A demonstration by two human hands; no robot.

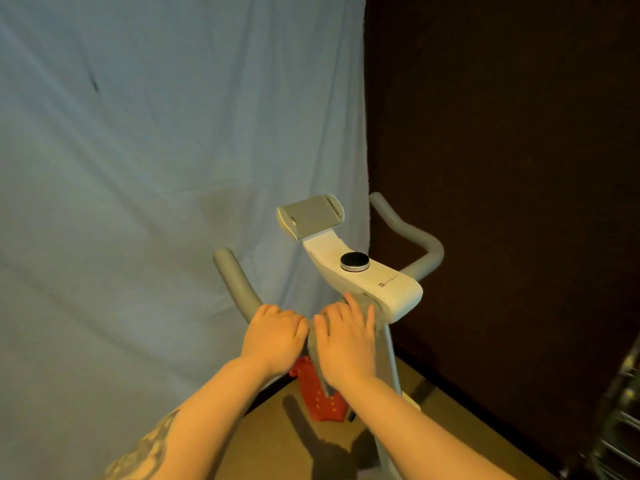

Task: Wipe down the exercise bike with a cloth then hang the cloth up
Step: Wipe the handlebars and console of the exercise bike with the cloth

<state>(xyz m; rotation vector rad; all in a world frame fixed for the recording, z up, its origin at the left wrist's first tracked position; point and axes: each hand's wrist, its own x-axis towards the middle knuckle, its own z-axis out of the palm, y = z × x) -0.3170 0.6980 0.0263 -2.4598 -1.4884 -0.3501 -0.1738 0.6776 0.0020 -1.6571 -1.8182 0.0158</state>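
Blue sheet (138, 168) hangs as a backdrop from 8 to 12 o'clock, and a dark wall (502, 133) fills 1 to 4 o'clock, the two meeting in a vertical edge just behind the bike (374, 282). Brown floor (277, 438) shows at 6 o'clock beneath the frame, with a red spotted thing (322, 396) low by the stem, and some metal bars (620, 427), blurred, at 4 o'clock. Both forearms reach in from 6 o'clock toward the middle of the handlebar (239, 292). Left hand (273, 337) lies knuckles up with its fingers curled over the bar, just at the 9 o'clock side of the stem; it seems to hold the bar itself, though its fingertips are hidden. Right hand (346, 341) is spread flat, fingers straight, pressing the grey cloth (375, 327) against the bar and the top of the stem (391, 358), its fingertips touching the underside of the white console (391, 285). Cloth wraps the joint and shows between the two hands and along the right hand's 3 o'clock edge. The hands sit just beside each other, nearly touching. A black dial (354, 262) sits on the console at 12 o'clock from the hands, and a grey tray (311, 216) tilts up beyond it. The bar's two grey horns rise free at 10 and 2 o'clock, with open air around them.
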